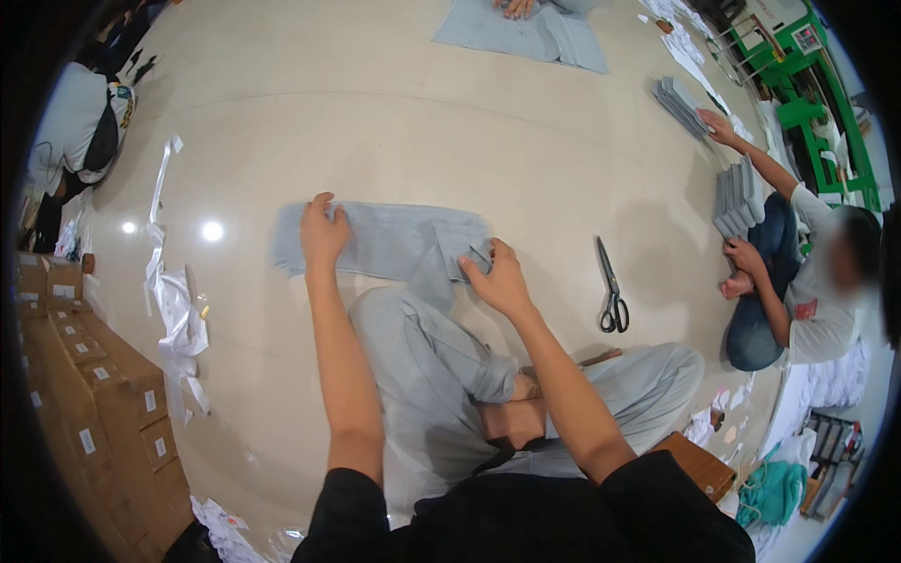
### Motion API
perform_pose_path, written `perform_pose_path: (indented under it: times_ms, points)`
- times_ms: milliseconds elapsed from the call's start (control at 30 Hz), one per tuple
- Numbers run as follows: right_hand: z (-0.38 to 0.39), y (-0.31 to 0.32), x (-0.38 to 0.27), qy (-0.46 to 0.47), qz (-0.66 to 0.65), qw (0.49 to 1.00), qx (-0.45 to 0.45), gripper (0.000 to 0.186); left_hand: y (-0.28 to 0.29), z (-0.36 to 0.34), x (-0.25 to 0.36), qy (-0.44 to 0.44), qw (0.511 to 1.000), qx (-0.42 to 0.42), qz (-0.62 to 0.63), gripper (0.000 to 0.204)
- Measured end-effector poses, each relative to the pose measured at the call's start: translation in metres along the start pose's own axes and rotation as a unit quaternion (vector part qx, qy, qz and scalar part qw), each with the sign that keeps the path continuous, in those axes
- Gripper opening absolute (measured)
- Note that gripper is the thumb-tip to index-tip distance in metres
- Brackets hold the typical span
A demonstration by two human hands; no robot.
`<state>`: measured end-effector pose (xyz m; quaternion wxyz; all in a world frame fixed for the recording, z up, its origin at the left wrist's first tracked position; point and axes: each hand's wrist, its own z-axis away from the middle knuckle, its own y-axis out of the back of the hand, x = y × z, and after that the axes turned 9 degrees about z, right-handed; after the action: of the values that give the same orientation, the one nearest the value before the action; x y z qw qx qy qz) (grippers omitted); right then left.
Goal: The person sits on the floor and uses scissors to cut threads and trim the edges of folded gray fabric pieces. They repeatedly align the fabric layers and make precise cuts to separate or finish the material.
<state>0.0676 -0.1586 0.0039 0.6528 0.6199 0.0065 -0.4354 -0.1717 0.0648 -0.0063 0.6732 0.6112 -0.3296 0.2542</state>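
Observation:
A long strip of folded grey cloth (389, 239) lies on the floor in front of my crossed legs. Near its left end my left hand (324, 233) rests on top, fingers apart and pressing lightly on the fabric. At the right end my right hand (499, 280) has a fold of the cloth between thumb and fingers; part of the grip is hidden. A loose flap of the same fabric hangs from the strip toward my knee. Black-handled scissors (610, 286) lie on the floor to the right, apart from both hands.
Another person (826, 272) sits at the right with stacks of folded grey cloth (739, 199). At the far side, someone's hand (514, 7) touches a spread grey cloth (526, 36). Cardboard boxes (89, 385) and white scraps (178, 324) lie left; a green machine (807, 103) stands far right.

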Motion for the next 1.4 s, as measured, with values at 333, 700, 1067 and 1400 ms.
perform_pose_path:
  times_ms: [333, 700, 1067, 1400]
  points:
    - [-0.090, -0.002, -0.016, 0.118, 0.082, 0.989, -0.029, 0.067, 0.044, 0.059, -0.103, -0.030, 0.962, 0.137, -0.234, 0.055]
    - [0.034, 0.030, 0.092, 0.314, 0.216, 0.922, -0.068, 0.056, 0.112, 0.175, -0.160, 0.093, 0.942, 0.293, -0.131, 0.045]
    - [0.008, 0.007, 0.040, 0.319, 0.104, 0.935, 0.114, 0.017, 0.121, 0.188, -0.159, 0.085, 0.930, 0.348, -0.082, 0.036]
    - [-0.032, -0.056, -0.115, 0.348, 0.050, 0.934, -0.066, 0.022, 0.105, 0.151, -0.157, 0.117, 0.931, 0.332, -0.096, 0.044]
